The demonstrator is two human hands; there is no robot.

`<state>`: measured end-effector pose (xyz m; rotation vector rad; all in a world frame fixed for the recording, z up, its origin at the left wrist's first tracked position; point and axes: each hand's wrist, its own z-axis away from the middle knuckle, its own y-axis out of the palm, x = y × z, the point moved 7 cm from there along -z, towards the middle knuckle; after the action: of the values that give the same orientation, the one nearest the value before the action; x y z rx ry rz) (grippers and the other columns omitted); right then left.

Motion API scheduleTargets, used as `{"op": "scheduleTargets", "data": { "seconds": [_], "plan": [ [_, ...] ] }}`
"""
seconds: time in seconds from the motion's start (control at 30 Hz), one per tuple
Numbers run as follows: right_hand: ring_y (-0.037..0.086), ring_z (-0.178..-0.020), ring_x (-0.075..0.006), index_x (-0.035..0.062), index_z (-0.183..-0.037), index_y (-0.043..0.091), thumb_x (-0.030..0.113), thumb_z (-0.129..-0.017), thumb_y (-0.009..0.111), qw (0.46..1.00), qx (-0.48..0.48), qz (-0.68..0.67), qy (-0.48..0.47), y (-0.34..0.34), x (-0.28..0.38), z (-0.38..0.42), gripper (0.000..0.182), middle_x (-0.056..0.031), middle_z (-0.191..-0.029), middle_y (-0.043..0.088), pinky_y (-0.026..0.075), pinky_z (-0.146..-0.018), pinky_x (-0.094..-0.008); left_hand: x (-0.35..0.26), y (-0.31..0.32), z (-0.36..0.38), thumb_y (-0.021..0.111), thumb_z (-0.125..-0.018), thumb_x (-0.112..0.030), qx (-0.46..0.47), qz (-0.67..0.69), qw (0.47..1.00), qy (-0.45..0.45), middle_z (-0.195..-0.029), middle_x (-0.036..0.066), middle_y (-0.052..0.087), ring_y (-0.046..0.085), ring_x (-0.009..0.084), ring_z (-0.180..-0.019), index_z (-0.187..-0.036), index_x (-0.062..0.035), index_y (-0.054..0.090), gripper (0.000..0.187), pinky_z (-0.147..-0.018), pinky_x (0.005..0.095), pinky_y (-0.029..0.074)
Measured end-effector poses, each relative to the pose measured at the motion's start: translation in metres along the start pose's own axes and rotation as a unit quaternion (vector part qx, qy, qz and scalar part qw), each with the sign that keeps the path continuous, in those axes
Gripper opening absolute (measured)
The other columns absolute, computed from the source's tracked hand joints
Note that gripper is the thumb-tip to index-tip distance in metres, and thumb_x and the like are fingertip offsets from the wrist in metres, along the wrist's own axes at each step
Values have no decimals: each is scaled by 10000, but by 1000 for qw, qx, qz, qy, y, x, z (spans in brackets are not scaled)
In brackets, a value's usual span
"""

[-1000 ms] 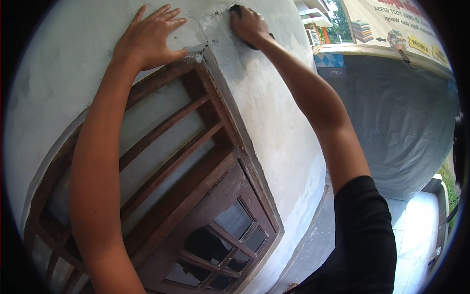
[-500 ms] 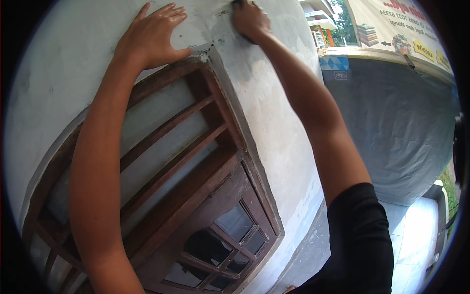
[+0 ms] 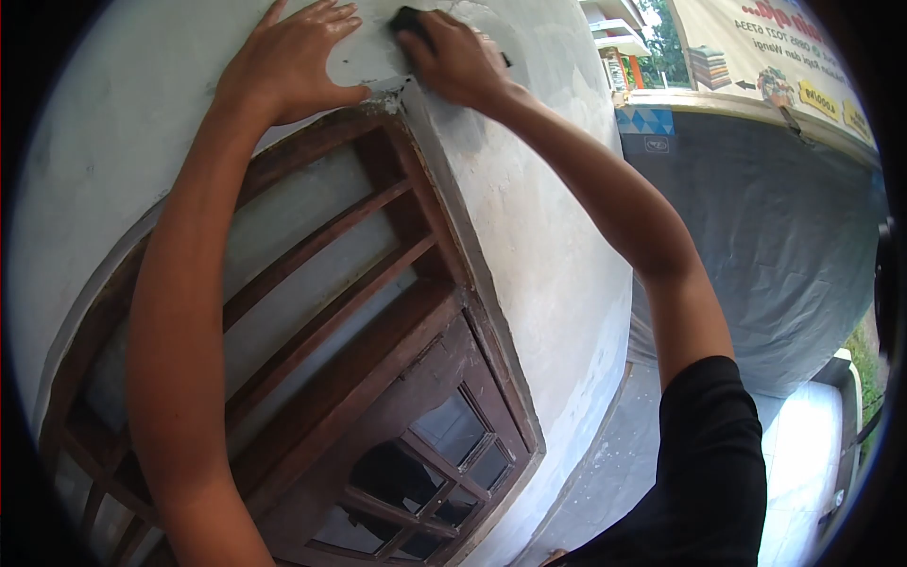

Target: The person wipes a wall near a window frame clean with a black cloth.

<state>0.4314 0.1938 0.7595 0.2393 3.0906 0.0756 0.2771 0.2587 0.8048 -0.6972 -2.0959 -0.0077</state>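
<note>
A small black thing (image 3: 408, 19) is gripped by the right hand (image 3: 452, 59) and pressed on the wall (image 3: 529, 227). The left hand (image 3: 288, 66) is laid flat and open on the wall, holding nothing.

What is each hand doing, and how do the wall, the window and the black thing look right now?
Left hand: open, flat on the wall.
Right hand: shut on the black thing, pressing it to the wall.
Black thing: mostly hidden under the fingers.
Wall: patchy, rough by the frame's corner.
Window frame: dark wood, worn.
Lower panes: glass in place.
</note>
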Motion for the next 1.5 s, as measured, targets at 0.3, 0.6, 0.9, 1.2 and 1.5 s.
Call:
{"op": "scheduleTargets", "data": {
  "seconds": [0.3,0.6,0.9,1.2,1.5],
  "plan": [
    [604,-1188,-463,35,-1266,599,377,-1066,413,984,-17,27,176,13,-79,-38,437,-250,-1304,625,476,-1011,-565,1,9,-2,738,-815,-504,-35,-61,997,3,-1636,10,415,298,161,-1548,-1543,-171,478,841,-1310,491,139],
    [620,-1227,-431,116,-1331,616,498,-1027,460,959,-16,137,249,19,-173,-17,512,-178,-1343,653,492,-1022,-534,-3,-1,4,709,-806,-597,3,-46,999,27,-1653,51,387,280,207,-1558,-1539,-134,480,897,-1314,491,117],
    [668,-1088,-420,69,-1162,655,396,-1021,546,999,-42,24,10,6,-18,10,373,-177,-1178,693,517,-935,-550,-5,-3,4,711,-797,-582,4,-35,999,13,-1643,63,404,301,209,-1550,-1525,-124,499,886,-1312,497,126],
    [600,-1203,-460,35,-1277,594,377,-1070,405,971,-24,83,225,18,-124,-51,442,-244,-1323,618,476,-1014,-565,5,15,-3,705,-806,-603,20,-14,1000,13,-1649,62,394,285,206,-1556,-1528,-122,495,893,-1312,498,117],
    [602,-1234,-433,72,-1295,618,451,-1039,462,981,-42,79,171,16,-109,-25,484,-203,-1315,653,475,-1036,-547,0,8,-3,756,-779,-504,-24,-47,999,-6,-1637,22,412,301,171,-1547,-1543,-181,478,875,-1311,500,134]
  ]
}}
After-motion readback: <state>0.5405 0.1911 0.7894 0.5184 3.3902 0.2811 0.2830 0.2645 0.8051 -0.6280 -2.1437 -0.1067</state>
